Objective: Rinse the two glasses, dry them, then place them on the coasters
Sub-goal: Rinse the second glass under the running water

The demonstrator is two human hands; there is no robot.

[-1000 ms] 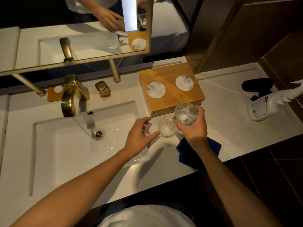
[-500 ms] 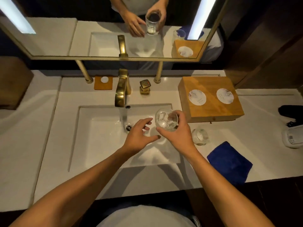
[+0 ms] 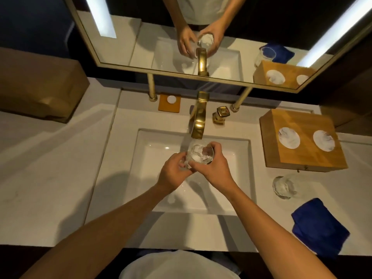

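Note:
Over the white sink [image 3: 153,150], just under the spout of the gold faucet [image 3: 198,121], both hands hold one clear glass [image 3: 199,156]. My right hand [image 3: 211,168] wraps its right side and rim; my left hand [image 3: 173,174] grips its left side and base. The second glass [image 3: 284,187] stands alone on the counter, in front of the wooden box [image 3: 314,158]. Two round white coasters, one at left [image 3: 289,138] and one at right [image 3: 323,140], lie on top of that box. A folded blue cloth [image 3: 320,226] lies at the counter's front right.
A gold tap handle [image 3: 221,114] stands right of the faucet. A small orange tray [image 3: 169,103] sits behind the basin on the left. The gold-framed mirror [image 3: 181,57] hangs above on two gold posts. A brown block [image 3: 36,85] sits at far left.
My right hand carried the glass left from the counter to under the faucet spout, and my left hand closed on it. The other glass stayed on the counter.

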